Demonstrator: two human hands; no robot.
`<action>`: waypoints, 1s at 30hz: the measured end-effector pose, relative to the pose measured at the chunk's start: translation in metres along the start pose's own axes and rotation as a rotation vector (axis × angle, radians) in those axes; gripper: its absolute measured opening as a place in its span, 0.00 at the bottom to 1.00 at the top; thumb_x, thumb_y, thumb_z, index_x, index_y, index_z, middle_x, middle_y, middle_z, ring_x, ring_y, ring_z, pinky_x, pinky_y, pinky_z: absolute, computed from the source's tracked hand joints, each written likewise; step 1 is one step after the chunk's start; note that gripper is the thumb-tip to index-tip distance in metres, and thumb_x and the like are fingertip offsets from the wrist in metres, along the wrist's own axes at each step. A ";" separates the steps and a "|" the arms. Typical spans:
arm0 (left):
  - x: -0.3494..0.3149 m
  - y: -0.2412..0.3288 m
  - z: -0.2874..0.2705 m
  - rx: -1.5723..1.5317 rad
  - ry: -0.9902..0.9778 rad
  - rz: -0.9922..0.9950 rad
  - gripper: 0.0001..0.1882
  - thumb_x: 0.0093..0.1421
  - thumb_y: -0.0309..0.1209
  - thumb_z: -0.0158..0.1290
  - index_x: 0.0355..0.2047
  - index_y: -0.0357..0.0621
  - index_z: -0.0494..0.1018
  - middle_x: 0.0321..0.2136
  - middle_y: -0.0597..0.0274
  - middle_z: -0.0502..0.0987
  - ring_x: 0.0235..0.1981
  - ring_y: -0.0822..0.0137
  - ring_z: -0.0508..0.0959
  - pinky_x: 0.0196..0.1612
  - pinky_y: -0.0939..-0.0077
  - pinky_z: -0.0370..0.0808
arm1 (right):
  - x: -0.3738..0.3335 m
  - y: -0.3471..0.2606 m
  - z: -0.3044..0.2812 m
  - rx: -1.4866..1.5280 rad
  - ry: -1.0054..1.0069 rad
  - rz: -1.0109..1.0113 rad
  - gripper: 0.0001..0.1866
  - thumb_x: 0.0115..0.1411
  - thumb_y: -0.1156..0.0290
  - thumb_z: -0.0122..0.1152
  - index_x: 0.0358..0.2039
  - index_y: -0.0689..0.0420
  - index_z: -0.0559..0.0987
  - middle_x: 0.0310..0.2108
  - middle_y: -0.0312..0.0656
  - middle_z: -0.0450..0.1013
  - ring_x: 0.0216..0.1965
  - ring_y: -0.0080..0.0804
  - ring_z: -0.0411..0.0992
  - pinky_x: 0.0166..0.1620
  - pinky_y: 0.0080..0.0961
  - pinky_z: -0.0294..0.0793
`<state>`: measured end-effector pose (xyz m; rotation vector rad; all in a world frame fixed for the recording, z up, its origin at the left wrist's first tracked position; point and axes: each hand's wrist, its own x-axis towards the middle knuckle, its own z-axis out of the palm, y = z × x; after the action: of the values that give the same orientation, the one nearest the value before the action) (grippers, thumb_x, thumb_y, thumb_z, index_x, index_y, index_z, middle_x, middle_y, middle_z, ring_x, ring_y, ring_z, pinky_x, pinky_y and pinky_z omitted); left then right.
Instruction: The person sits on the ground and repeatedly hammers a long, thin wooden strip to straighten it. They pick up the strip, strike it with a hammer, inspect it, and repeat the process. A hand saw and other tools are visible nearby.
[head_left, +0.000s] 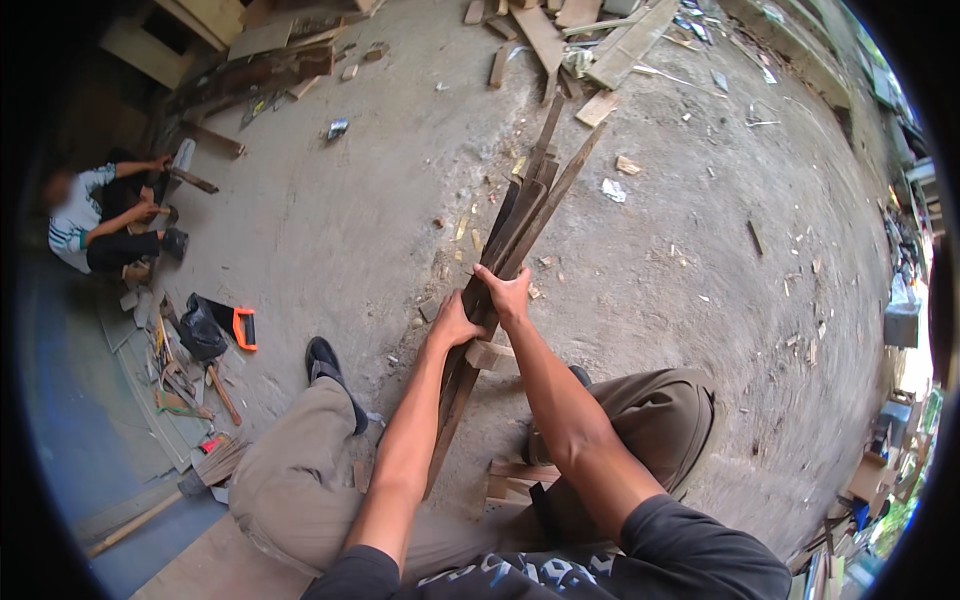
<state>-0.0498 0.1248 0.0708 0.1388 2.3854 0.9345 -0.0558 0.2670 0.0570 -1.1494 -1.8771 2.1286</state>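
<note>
A bundle of long, dark wooden strips [524, 212] slants up and away from between my knees. Its far ends fan out unevenly, and some look splintered. My left hand [457, 322] is wrapped round the bundle's left side. Slightly farther up, my right hand [508, 295] is closed on the same strips from the right, its thumb lying across the top. Just below the hands a short, pale wooden block [490, 355] sits against the strips. The undersides of both grips are hidden.
Scrap boards [540, 40] lie piled at the far side. On the left are an orange-handled saw [244, 328], a black plastic bag [203, 328], a hammer [224, 395] and a broom [218, 462]. Another person [90, 215] sits at the far left, holding a piece of wood.
</note>
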 end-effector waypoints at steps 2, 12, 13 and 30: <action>0.004 0.018 -0.007 0.021 0.042 0.069 0.46 0.31 0.34 0.70 0.54 0.36 0.65 0.49 0.40 0.72 0.55 0.43 0.71 0.59 0.56 0.70 | 0.004 -0.025 -0.008 0.096 -0.029 -0.024 0.51 0.39 0.56 0.82 0.56 0.69 0.60 0.46 0.55 0.73 0.43 0.40 0.76 0.46 0.33 0.77; 0.000 0.224 -0.010 0.115 0.115 0.400 0.45 0.36 0.35 0.70 0.53 0.34 0.60 0.46 0.40 0.75 0.52 0.46 0.75 0.55 0.58 0.73 | 0.024 -0.170 -0.130 0.391 0.029 -0.308 0.42 0.40 0.61 0.81 0.51 0.67 0.67 0.40 0.49 0.76 0.39 0.34 0.77 0.42 0.30 0.78; -0.010 0.241 -0.004 0.072 0.084 0.403 0.44 0.36 0.35 0.70 0.53 0.34 0.60 0.46 0.39 0.76 0.51 0.46 0.76 0.54 0.59 0.73 | 0.022 -0.177 -0.146 0.411 0.045 -0.342 0.42 0.40 0.61 0.81 0.50 0.67 0.67 0.40 0.49 0.76 0.38 0.34 0.77 0.42 0.29 0.78; -0.063 0.492 0.015 0.497 -0.263 1.117 0.62 0.38 0.49 0.73 0.68 0.40 0.52 0.61 0.40 0.66 0.64 0.51 0.66 0.64 0.62 0.64 | -0.053 -0.283 -0.345 1.188 0.233 -0.680 0.23 0.48 0.71 0.72 0.44 0.58 0.74 0.37 0.37 0.74 0.38 0.29 0.75 0.42 0.28 0.75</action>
<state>-0.0414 0.4842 0.4121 1.7777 2.1373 0.6276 0.0642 0.5924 0.3426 -0.3573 -0.4883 1.9582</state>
